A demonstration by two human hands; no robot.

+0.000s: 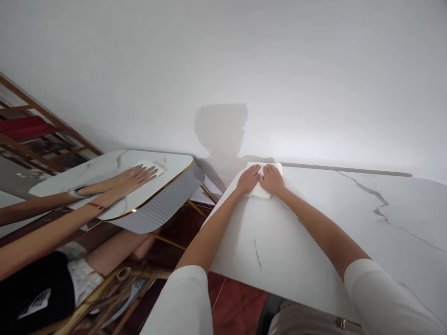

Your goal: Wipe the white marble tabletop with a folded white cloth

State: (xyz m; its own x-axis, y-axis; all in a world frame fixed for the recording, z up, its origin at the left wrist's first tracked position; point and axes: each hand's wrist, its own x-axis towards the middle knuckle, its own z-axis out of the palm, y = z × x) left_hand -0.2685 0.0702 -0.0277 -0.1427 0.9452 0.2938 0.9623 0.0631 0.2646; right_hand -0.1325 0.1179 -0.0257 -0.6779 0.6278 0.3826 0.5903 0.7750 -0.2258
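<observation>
A white cloth (267,190) lies spread at the far left corner of a white table (296,260) with grey marble veins. My left hand (249,179) presses down on the cloth's left part, its fingers together and slightly bent over it. Close beside it, my right hand (271,179) holds down the middle and right part, fingers also closed on the fabric. The fingertips of both hands nearly meet. Both arms are stretched forward across the tabletop, and the palms hide part of the cloth.
At left, another person's hands (134,179) lie on a white wipe (156,167) on a second marbled table (104,170) with a gold edge. A gap separates both tables. A wooden chair (115,288) stands below; a white wall (314,83) rises behind.
</observation>
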